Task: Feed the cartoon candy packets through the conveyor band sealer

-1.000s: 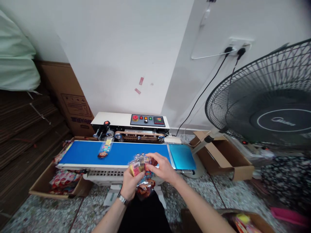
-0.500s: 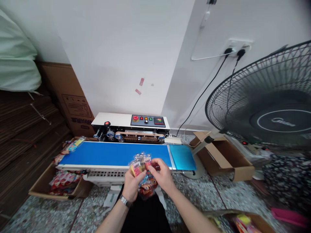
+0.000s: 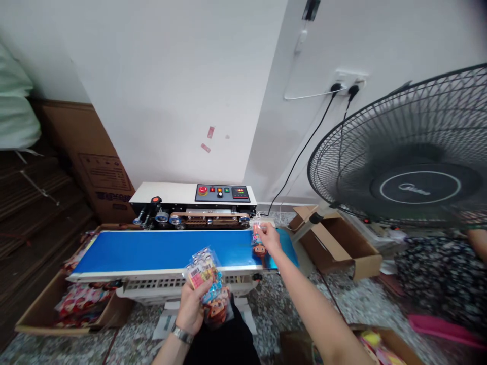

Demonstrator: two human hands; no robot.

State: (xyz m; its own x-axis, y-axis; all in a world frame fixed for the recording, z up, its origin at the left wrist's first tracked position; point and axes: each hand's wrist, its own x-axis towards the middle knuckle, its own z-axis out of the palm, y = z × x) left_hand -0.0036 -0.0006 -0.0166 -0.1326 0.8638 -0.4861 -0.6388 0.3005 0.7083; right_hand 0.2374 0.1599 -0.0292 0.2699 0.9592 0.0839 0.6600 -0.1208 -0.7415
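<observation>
My left hand (image 3: 191,304) is closed around a fanned stack of clear plastic packets (image 3: 216,299), each with a barcode label and a printed cartoon figure, in front of the belt's near edge. My right hand (image 3: 270,237) pinches one such packet (image 3: 259,249) over the right end of the blue conveyor belt (image 3: 152,249). The upper edge of that packet points toward the right end of the band sealing machine (image 3: 167,191). Rollers and a sealing band run along the machine's front, and its panel display (image 3: 239,191) is lit.
Below the belt's left end, a cardboard box (image 3: 32,317) holds several packets. An open carton (image 3: 335,243) stands right of the belt beneath a large fan (image 3: 414,187). Another box (image 3: 403,347) with packets sits lower right. A person's patterned clothing (image 3: 429,274) shows at right.
My right hand has left the stack and moved right and forward to the belt with one packet. The left hand keeps the others, slightly lower and left. The view has shifted a little.
</observation>
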